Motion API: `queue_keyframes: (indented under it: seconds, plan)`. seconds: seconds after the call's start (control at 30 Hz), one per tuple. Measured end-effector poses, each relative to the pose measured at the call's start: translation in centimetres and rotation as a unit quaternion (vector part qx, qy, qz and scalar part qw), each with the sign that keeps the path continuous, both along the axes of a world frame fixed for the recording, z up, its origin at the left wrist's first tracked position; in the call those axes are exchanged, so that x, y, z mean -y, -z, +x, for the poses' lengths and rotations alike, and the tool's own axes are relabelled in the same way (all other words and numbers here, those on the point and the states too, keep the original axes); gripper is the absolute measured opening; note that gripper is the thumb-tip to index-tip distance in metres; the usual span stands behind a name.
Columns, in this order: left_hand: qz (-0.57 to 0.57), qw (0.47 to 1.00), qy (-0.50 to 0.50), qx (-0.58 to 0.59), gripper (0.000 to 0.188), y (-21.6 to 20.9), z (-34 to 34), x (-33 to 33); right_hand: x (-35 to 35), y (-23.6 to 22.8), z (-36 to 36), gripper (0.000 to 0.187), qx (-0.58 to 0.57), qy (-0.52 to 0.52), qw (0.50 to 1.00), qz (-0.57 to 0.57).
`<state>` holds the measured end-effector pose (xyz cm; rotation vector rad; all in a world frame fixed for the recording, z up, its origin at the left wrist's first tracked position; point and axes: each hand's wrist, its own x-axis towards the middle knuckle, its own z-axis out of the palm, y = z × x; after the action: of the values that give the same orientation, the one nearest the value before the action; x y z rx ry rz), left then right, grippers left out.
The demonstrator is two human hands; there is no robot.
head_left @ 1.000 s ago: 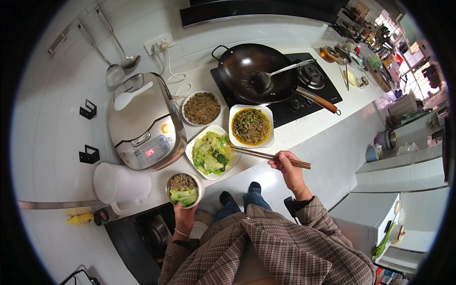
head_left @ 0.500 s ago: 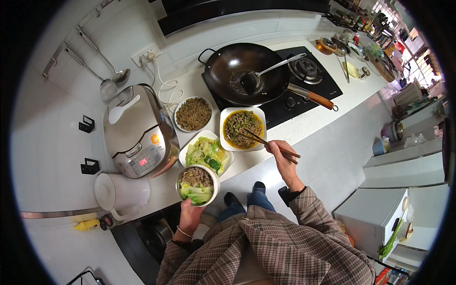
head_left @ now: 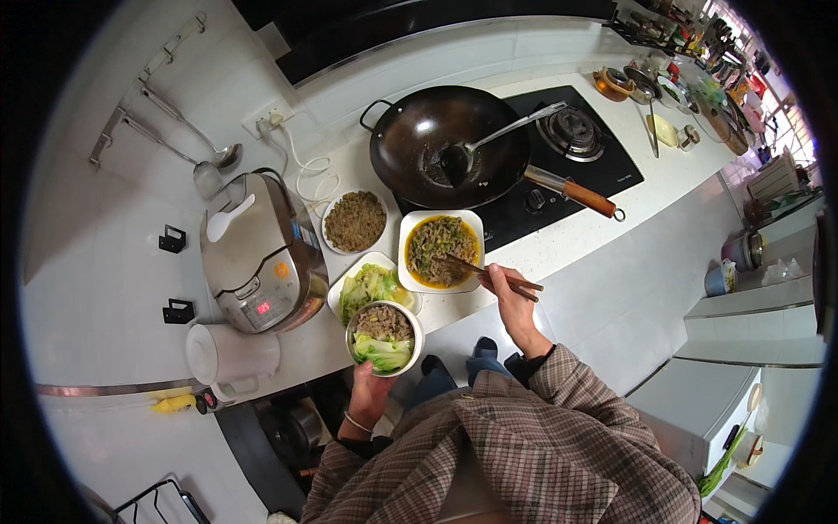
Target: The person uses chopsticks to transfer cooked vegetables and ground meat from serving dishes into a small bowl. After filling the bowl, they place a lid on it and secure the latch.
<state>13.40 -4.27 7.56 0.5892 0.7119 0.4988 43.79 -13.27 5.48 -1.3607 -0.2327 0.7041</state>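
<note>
In my left hand is a round white bowl, gripped from below at its near side. Minced meat and pale green lettuce leaves fill it. My right hand grips a pair of brown wooden chopsticks, their tips down in the meat of a square white dish. That dish holds chopped meat with green bits in yellow oily sauce. Behind the bowl, and partly covered by it, stands a white plate of cooked lettuce. A round plate of brown minced food sits further back.
A black wok with a metal ladle inside rests on the black gas hob; its wooden handle sticks out rightward. A rice cooker and a white jug stand at left. The counter's front edge runs before me.
The bowl in my left hand has moved right, toward the square dish. My right hand has lowered slightly, and the chopstick tips stay in the meat. The whole view has shifted a little.
</note>
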Motion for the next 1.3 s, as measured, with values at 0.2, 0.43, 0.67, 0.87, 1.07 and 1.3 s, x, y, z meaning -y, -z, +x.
queue_keyframes:
  seconds: [0.2, 0.43, 0.67, 0.87, 1.07, 1.3]
  plan:
    - [-0.002, 1.000, 0.017, -0.010, 0.066, -0.5, 1.3, -0.5, 0.1, -0.3, 0.3, 0.039, -0.041, 0.010, 0.999, -0.014]
    - [-0.019, 0.997, 0.074, 0.022, 0.064, 1.3, 1.3, -3.9, -0.6, 0.5, -1.6, 0.035, -0.036, 0.044, 0.998, 0.009]
    - [-0.018, 0.995, 0.098, 0.008, 0.067, 2.2, 1.1, -5.7, -0.9, 0.6, -2.7, 0.022, 0.041, 0.042, 0.998, 0.035]
    - [0.001, 0.993, 0.110, -0.038, 0.065, 1.5, 1.6, -6.0, 0.3, -0.6, -3.1, 0.021, 0.083, 0.026, 0.996, 0.019]
    - [0.012, 0.994, 0.094, -0.060, 0.064, 1.1, 2.3, -5.6, 1.6, -2.0, -2.1, 0.033, 0.043, 0.039, 0.998, 0.024]
    - [0.002, 0.994, 0.092, -0.066, 0.066, 1.3, 3.7, -5.6, 3.0, -4.2, -0.7, 0.032, -0.011, 0.092, 0.994, 0.059]
